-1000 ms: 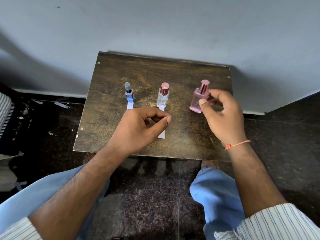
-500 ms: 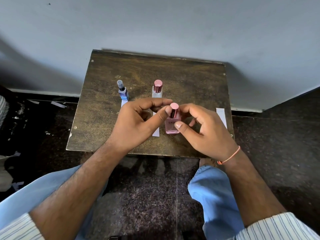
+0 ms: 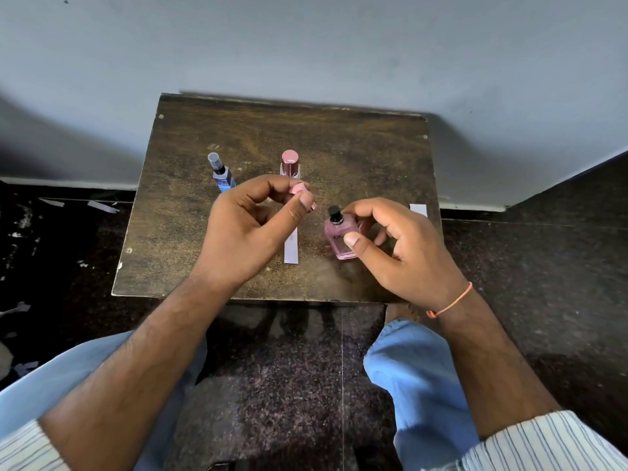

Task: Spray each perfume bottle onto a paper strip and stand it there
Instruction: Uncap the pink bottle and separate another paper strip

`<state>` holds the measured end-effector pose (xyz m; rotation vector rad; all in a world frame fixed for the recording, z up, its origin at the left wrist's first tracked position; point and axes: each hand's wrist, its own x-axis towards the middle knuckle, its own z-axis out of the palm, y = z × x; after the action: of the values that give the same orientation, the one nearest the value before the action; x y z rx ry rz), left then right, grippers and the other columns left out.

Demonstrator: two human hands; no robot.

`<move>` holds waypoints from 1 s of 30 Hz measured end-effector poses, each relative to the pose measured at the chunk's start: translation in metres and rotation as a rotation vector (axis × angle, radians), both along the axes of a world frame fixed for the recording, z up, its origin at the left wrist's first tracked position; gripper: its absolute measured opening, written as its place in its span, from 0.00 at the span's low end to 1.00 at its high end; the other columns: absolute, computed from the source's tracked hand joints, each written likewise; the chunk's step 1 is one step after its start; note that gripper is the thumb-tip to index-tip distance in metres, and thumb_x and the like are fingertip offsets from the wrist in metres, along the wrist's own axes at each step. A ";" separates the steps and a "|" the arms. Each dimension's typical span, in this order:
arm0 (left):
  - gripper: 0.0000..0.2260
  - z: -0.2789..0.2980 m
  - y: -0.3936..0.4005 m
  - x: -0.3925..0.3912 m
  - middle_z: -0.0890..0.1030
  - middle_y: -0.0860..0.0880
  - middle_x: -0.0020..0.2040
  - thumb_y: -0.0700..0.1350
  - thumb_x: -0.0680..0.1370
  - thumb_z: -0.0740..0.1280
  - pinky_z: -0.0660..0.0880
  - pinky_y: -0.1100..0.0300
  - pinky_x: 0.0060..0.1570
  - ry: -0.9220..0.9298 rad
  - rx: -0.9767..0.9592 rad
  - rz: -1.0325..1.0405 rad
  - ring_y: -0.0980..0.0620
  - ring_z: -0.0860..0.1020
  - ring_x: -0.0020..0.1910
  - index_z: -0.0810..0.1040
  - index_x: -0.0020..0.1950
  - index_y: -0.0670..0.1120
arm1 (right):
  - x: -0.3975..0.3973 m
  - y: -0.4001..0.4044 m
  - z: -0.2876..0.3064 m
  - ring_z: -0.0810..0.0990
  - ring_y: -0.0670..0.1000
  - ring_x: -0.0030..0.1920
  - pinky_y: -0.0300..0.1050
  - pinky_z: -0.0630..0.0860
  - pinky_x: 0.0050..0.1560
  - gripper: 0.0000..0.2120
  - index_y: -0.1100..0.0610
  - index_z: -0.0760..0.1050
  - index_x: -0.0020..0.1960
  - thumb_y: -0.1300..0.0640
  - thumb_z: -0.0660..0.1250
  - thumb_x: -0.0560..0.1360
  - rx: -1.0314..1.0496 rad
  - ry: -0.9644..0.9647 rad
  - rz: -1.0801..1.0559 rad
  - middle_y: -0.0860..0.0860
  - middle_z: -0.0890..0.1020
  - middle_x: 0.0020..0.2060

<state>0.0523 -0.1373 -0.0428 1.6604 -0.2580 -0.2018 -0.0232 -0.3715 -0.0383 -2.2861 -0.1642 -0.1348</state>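
My right hand grips a pink perfume bottle above the small dark wooden table; its black nozzle is bare. My left hand pinches the bottle's pink cap between thumb and fingers. At the back stands a blue bottle with a clear cap on a paper strip mostly hidden by my left hand. A clear bottle with a rose cap stands on a white strip that runs toward me. A third strip lies bare at the table's right edge.
The table stands against a grey wall. Dark speckled floor surrounds it, with paper scraps at the left. My knees in light blue trousers sit under the near edge.
The cap has come off the pink bottle: my left hand lifted it up and to the left, while my right hand moved the bottle right.
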 end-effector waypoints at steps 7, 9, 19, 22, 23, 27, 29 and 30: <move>0.07 0.000 0.033 0.007 0.85 0.63 0.41 0.53 0.77 0.78 0.71 0.74 0.37 -0.266 0.581 -0.101 0.61 0.80 0.36 0.88 0.53 0.55 | 0.001 -0.005 0.001 0.79 0.38 0.39 0.34 0.73 0.36 0.11 0.55 0.81 0.63 0.62 0.72 0.81 0.147 0.055 -0.119 0.40 0.82 0.51; 0.08 0.000 0.039 0.008 0.85 0.62 0.45 0.52 0.76 0.79 0.70 0.76 0.40 -0.332 0.642 -0.162 0.66 0.80 0.40 0.88 0.54 0.55 | 0.002 -0.004 0.000 0.78 0.37 0.38 0.33 0.72 0.34 0.12 0.55 0.81 0.64 0.62 0.72 0.81 0.158 0.068 -0.134 0.38 0.82 0.51; 0.15 -0.008 0.059 0.006 0.86 0.59 0.49 0.60 0.73 0.73 0.83 0.55 0.45 -0.311 0.707 -0.259 0.59 0.83 0.45 0.88 0.57 0.57 | 0.009 0.002 -0.002 0.82 0.42 0.48 0.43 0.83 0.41 0.14 0.48 0.79 0.62 0.62 0.72 0.81 0.223 0.161 -0.134 0.40 0.82 0.53; 0.16 -0.008 0.061 0.007 0.86 0.60 0.47 0.61 0.72 0.75 0.81 0.58 0.43 -0.295 0.704 -0.258 0.61 0.82 0.44 0.87 0.58 0.58 | 0.010 -0.004 0.001 0.85 0.47 0.48 0.44 0.85 0.45 0.15 0.48 0.81 0.63 0.60 0.75 0.79 0.209 0.217 -0.153 0.45 0.84 0.55; 0.16 -0.008 0.061 0.006 0.86 0.60 0.47 0.60 0.72 0.77 0.79 0.61 0.42 -0.291 0.704 -0.256 0.63 0.81 0.44 0.86 0.58 0.59 | 0.010 -0.006 0.003 0.86 0.49 0.51 0.44 0.84 0.46 0.16 0.48 0.81 0.64 0.59 0.76 0.78 0.193 0.223 -0.142 0.45 0.85 0.57; 0.21 -0.004 0.060 0.005 0.85 0.61 0.45 0.61 0.71 0.80 0.76 0.65 0.43 -0.294 0.691 -0.236 0.65 0.80 0.44 0.86 0.61 0.58 | 0.008 -0.022 0.017 0.83 0.44 0.54 0.33 0.77 0.44 0.23 0.45 0.79 0.64 0.55 0.82 0.72 0.048 0.225 -0.165 0.39 0.85 0.57; 0.22 -0.002 0.059 0.006 0.86 0.60 0.45 0.63 0.71 0.79 0.78 0.63 0.45 -0.311 0.660 -0.216 0.63 0.82 0.45 0.86 0.62 0.57 | 0.007 -0.035 0.020 0.82 0.42 0.52 0.28 0.72 0.44 0.25 0.42 0.78 0.64 0.50 0.83 0.70 -0.060 0.247 -0.246 0.38 0.84 0.54; 0.22 -0.001 0.057 0.005 0.86 0.60 0.45 0.64 0.71 0.78 0.78 0.63 0.45 -0.323 0.634 -0.201 0.62 0.83 0.45 0.86 0.61 0.56 | 0.006 -0.042 0.019 0.82 0.43 0.51 0.30 0.72 0.44 0.25 0.42 0.77 0.63 0.48 0.83 0.70 -0.106 0.261 -0.292 0.39 0.83 0.54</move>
<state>0.0577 -0.0799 -0.0439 2.2987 -0.6576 -0.1736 -0.0176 -0.4139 -0.0198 -2.3971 0.3051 0.0242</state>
